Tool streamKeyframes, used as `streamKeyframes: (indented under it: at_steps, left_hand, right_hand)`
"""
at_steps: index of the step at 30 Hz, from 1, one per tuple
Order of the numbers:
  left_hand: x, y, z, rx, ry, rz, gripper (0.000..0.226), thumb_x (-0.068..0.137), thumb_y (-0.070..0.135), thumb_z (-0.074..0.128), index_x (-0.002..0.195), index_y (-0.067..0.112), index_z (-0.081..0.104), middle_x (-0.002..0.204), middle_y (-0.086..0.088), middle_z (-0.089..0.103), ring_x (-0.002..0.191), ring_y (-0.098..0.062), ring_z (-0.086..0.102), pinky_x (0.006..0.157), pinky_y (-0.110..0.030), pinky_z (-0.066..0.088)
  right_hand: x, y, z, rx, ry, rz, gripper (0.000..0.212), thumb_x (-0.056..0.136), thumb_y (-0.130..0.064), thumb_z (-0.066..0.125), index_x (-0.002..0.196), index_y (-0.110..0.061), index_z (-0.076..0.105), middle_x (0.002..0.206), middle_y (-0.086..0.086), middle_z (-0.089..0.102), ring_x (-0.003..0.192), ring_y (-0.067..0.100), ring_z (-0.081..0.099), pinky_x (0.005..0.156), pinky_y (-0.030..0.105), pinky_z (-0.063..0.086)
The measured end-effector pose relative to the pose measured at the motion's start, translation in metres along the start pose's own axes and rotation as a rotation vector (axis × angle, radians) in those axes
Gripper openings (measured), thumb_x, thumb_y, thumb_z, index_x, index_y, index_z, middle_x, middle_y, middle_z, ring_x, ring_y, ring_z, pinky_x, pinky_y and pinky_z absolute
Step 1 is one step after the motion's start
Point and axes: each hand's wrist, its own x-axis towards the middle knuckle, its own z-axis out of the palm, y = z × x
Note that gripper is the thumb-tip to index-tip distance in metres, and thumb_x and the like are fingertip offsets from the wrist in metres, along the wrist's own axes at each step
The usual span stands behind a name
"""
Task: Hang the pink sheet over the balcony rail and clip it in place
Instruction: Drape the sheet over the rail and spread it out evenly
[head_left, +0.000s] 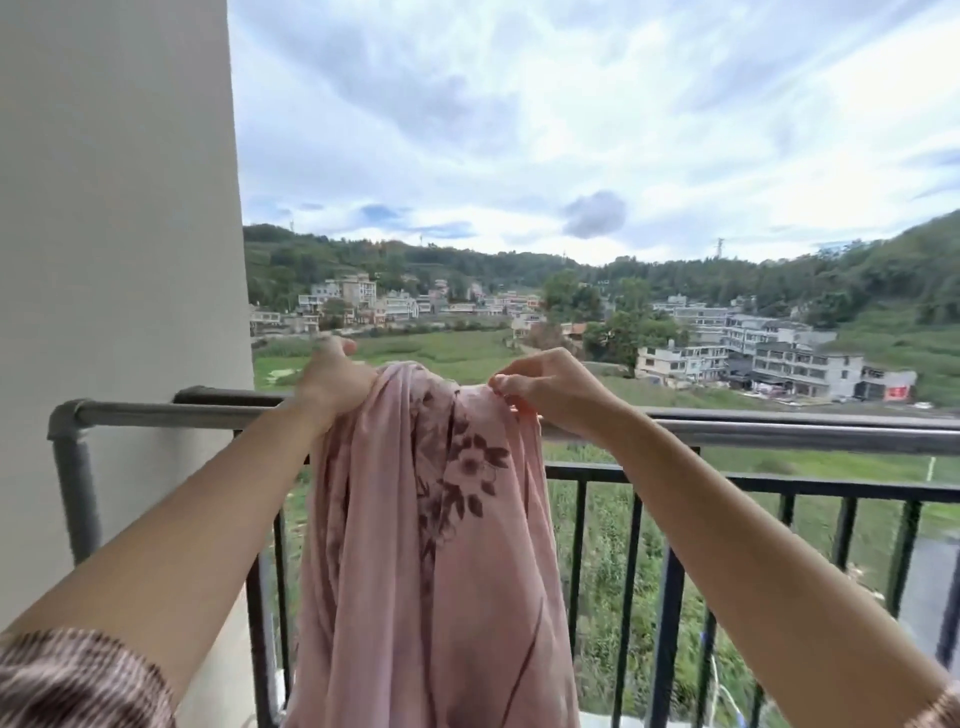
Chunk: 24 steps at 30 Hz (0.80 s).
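Reaching forward out of brown-striped sleeves (78, 680) with both bare forearms, toward the balcony rail (779, 434), a grey pipe running across at hand height. Holding the pink sheet (405, 571) up against the balcony rail, its bunched top rising just above it, long folds with a dark flower print falling on the near side and hiding a stretch of it. Not showing whether any cloth is lying over the far side of the balcony rail.

Gripping the bunched top with the left hand (332, 384), blurred, thumb raised, fingers curling into the cloth just above the balcony rail. Pinching the sheet's upper edge with the right hand (545, 389), fingertips (498, 385) closing together on a small fold, right above the balcony rail.

Standing just below and behind the balcony rail: a dark railing (779, 486) of upright bars. Rising at the left end of the balcony rail: a white wall (119, 208). Lying well beyond the balcony rail: a green field (441, 353), then houses (779, 358), wooded hills (857, 275) and a cloudy sky (519, 104).
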Motion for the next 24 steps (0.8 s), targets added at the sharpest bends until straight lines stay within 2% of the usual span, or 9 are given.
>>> streamKeyframes:
  at_steps: [3, 6, 9, 11, 13, 17, 20, 22, 24]
  left_hand:
    - [-0.028, -0.007, 0.009, 0.271, 0.081, 0.101, 0.042, 0.09, 0.021, 0.054, 0.13, 0.014, 0.046, 0.129, -0.017, 0.047, 0.126, -0.033, 0.038, 0.106, -0.04, 0.025]
    - [-0.061, -0.007, 0.016, 0.255, 0.123, 0.239, 0.038, 0.091, 0.034, 0.047, 0.127, 0.021, 0.047, 0.133, -0.009, 0.036, 0.13, -0.029, 0.025, 0.108, -0.05, 0.023]
    - [-0.091, -0.009, 0.027, 0.339, 0.102, 0.411, 0.051, 0.081, 0.055, 0.038, 0.122, 0.026, 0.047, 0.13, -0.003, 0.036, 0.126, -0.023, 0.027, 0.105, -0.049, 0.022]
    - [-0.107, -0.008, 0.037, 0.428, 0.037, 0.486, 0.058, 0.077, 0.065, 0.036, 0.12, 0.027, 0.044, 0.127, -0.001, 0.034, 0.124, -0.023, 0.028, 0.101, -0.043, 0.024]
    - [-0.117, -0.007, 0.047, 0.504, 0.024, 0.511, 0.064, 0.074, 0.076, 0.041, 0.112, 0.026, 0.039, 0.119, 0.0, 0.032, 0.117, -0.022, 0.028, 0.101, -0.045, 0.026]
    - [-0.121, 0.004, 0.06, 0.625, 0.106, 0.51, 0.07, 0.068, 0.083, 0.039, 0.099, 0.02, 0.04, 0.11, -0.002, 0.035, 0.109, -0.024, 0.032, 0.099, -0.05, 0.029]
    - [-0.119, 0.012, 0.066, 0.801, 0.116, 0.471, 0.077, 0.074, 0.077, 0.042, 0.116, 0.013, 0.05, 0.122, -0.007, 0.039, 0.116, -0.027, 0.032, 0.101, -0.052, 0.027]
    - [-0.115, 0.013, 0.064, 0.858, 0.117, 0.517, 0.062, 0.084, 0.064, 0.046, 0.118, 0.014, 0.054, 0.127, -0.008, 0.039, 0.121, -0.028, 0.03, 0.101, -0.054, 0.027]
    - [-0.111, 0.01, 0.058, 0.834, 0.093, 0.569, 0.04, 0.092, 0.049, 0.048, 0.112, 0.017, 0.06, 0.13, -0.006, 0.041, 0.125, -0.028, 0.028, 0.099, -0.055, 0.027]
  right_hand:
    - [-0.033, 0.026, 0.007, 0.031, 0.303, -0.126, 0.014, 0.087, -0.008, 0.061, 0.093, -0.006, 0.073, 0.081, 0.002, 0.072, 0.074, 0.018, 0.069, 0.069, 0.031, 0.058]
    - [-0.061, 0.057, 0.023, -0.088, 0.482, -0.079, 0.012, 0.085, -0.021, 0.065, 0.076, -0.013, 0.066, 0.066, -0.002, 0.066, 0.059, 0.014, 0.062, 0.058, 0.033, 0.054]
    - [-0.076, 0.08, 0.041, -0.23, 0.264, 0.056, 0.043, 0.082, -0.049, 0.061, 0.071, -0.008, 0.069, 0.065, 0.002, 0.069, 0.058, 0.019, 0.065, 0.06, 0.04, 0.056]
    - [-0.08, 0.085, 0.054, -0.265, 0.077, 0.114, 0.051, 0.084, -0.052, 0.059, 0.069, -0.004, 0.069, 0.063, 0.005, 0.069, 0.051, 0.019, 0.06, 0.055, 0.036, 0.052]
    - [-0.081, 0.08, 0.064, -0.21, 0.032, 0.151, 0.045, 0.087, -0.047, 0.06, 0.073, -0.007, 0.07, 0.067, 0.001, 0.069, 0.051, 0.012, 0.058, 0.053, 0.029, 0.05]
    - [-0.073, 0.076, 0.067, -0.034, 0.154, 0.146, 0.022, 0.092, -0.028, 0.053, 0.09, -0.016, 0.071, 0.09, -0.006, 0.072, 0.081, 0.015, 0.069, 0.076, 0.036, 0.056]
    - [-0.075, 0.072, 0.058, 0.203, -0.081, 0.127, 0.023, 0.093, -0.004, 0.05, 0.087, -0.011, 0.071, 0.085, 0.002, 0.072, 0.074, 0.014, 0.066, 0.074, 0.035, 0.057]
    - [-0.08, 0.071, 0.044, 0.246, -0.157, 0.104, 0.017, 0.095, -0.012, 0.055, 0.097, -0.012, 0.072, 0.084, -0.002, 0.072, 0.071, 0.011, 0.065, 0.063, 0.027, 0.055]
    - [-0.083, 0.07, 0.026, 0.242, -0.117, 0.104, 0.016, 0.094, -0.021, 0.055, 0.098, -0.022, 0.071, 0.079, -0.009, 0.074, 0.066, 0.015, 0.06, 0.055, 0.024, 0.047]
